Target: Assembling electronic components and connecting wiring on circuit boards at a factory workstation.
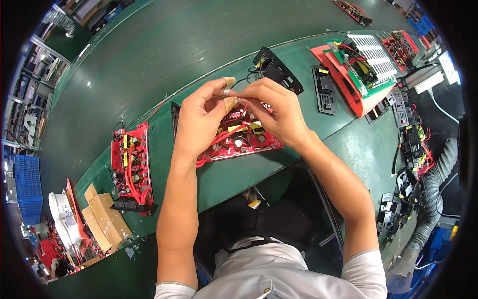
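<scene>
My left hand (201, 112) and my right hand (276, 107) meet fingertip to fingertip above a red circuit board (239, 144). The left thumb and a left finger wear tan coverings at their tips. Both hands are closed in pinches, and the fingers hide most of what lies between them. A thin black cable (245, 78) runs from a black panel (279, 70) toward the fingertips, and a thin red wire (246, 105) rises from the board beneath them. Thick red wires, yellow-wrapped parts and capacitors cover the board, which lies on the green bench (224, 182).
Left of my hands lies another red board (132, 167), with a cardboard box (106, 219) nearer me. At right are a black panel (324, 89), a green board with a silver heat sink (371, 55) on orange sheets, and several black sockets. A grey flexible duct (433, 194) curves along the right.
</scene>
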A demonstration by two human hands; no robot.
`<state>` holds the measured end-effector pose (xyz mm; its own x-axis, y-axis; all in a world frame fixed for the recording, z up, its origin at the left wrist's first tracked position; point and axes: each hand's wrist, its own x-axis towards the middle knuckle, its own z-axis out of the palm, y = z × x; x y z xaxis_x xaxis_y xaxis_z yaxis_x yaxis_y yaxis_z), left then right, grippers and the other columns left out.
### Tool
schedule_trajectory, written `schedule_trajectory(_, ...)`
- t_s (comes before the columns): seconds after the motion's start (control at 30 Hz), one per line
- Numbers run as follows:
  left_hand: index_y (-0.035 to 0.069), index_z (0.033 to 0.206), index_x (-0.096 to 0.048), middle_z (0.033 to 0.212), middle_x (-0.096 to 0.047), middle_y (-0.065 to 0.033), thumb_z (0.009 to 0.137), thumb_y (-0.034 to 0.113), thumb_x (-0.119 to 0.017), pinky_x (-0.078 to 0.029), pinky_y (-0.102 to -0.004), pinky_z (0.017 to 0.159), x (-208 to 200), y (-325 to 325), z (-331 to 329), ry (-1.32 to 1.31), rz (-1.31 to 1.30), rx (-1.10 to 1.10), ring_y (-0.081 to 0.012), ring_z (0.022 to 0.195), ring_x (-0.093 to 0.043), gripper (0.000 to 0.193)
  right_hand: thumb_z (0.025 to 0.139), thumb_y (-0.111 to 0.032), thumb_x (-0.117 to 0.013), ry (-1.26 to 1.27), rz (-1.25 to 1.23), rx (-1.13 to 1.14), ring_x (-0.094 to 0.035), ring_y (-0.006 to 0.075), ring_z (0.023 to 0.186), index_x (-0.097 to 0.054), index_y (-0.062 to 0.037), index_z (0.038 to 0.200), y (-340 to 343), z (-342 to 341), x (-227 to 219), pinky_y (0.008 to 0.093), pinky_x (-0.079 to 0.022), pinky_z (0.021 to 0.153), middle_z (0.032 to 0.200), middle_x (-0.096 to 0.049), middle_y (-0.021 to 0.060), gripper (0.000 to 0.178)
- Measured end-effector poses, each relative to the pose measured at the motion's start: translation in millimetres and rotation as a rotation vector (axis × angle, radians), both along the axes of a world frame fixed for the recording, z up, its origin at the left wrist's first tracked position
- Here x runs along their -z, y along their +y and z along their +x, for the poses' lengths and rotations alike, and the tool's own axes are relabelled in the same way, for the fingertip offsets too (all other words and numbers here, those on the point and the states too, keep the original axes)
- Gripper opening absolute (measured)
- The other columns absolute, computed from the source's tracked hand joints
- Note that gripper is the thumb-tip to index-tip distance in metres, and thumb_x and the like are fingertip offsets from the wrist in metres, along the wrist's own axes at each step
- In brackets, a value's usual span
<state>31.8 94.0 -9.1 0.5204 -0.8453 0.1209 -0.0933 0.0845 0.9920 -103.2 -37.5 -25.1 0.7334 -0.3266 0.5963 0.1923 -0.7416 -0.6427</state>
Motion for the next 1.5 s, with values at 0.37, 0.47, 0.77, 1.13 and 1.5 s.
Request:
schedule_trajectory(0.37, -0.004, 0.124, -0.062, 0.111, -0.07, -0.0134, 0.093, -0.004, -0.062, -0.055, -0.0293, 0.092, 2.4, 1.6, -0.3, -0.025, 0.025, -0.028, -0.0172, 0.101, -0.068, 0.031, 0.093, -0.004, -0.066, 0.084, 0.337, 0.102, -0.063, 0.0085, 0.077, -0.067, 0.0029, 0.099, 7.2, 1.7, -0.8, 0.026, -0.05, 0.07, 0.084, -0.069, 0.0042, 0.01)
schedule_trajectory(0.47, 0.005, 0.107, -0.074, 0.123, -0.065, -0.0154, 0.085, 0.006, -0.071, -0.052, -0.0377, 0.093, -15.0, 7.8, -1.5, -0.552, -0.015, -0.132, -0.0283, 0.11, -0.065, 0.022, 0.093, -0.006, -0.065, 0.144, 0.374, 0.151, -0.062, 0.0073, 0.076, -0.066, 0.0029, 0.1, 0.7, -3.8, -1.5, 0.0253, -0.049, 0.07, 0.084, -0.069, 0.003, 0.011)
schedule_trajectory(0.77, 0.008, 0.116, -0.073, 0.15, -0.043, -0.0237, 0.084, 0.029, -0.075, -0.037, -0.0458, 0.112, -10.3, 18.5, 1.9, -0.79, 0.287, 0.144, -0.0402, 0.139, -0.041, 0.038, 0.094, -0.008, -0.065, 0.311, 0.249, 0.15, -0.058, 0.008, 0.07, -0.067, 0.0025, 0.099, -11.6, -9.3, -18.0, 0.0249, -0.046, 0.063, 0.083, -0.07, 0.0053, 0.012)
schedule_trajectory(1.13, 0.01, 0.124, -0.071, 0.156, -0.035, -0.0197, 0.073, 0.051, -0.081, -0.024, -0.0572, 0.116, 1.9, 18.8, -8.0, -1.046, 0.438, 0.225, -0.0444, 0.145, -0.029, 0.066, 0.08, -0.001, -0.068, 0.369, -0.327, -0.068, -0.061, 0.0341, 0.076, -0.061, -0.0013, 0.093, -24.8, -21.3, -9.8, 0.0439, -0.05, 0.065, 0.084, -0.058, 0.012, 0.015)
schedule_trajectory(1.5, 0.007, 0.118, -0.072, 0.151, -0.041, -0.0235, 0.08, 0.042, -0.079, -0.027, -0.0565, 0.116, -2.6, 20.9, -11.0, -0.976, 0.445, 0.228, -0.0443, 0.14, -0.036, 0.052, 0.075, -0.006, -0.068, 0.313, -0.427, -0.11, -0.06, 0.0311, 0.074, -0.06, -0.0045, 0.092, -20.4, -18.2, -1.4, 0.0414, -0.049, 0.063, 0.082, -0.057, 0.0087, 0.019)
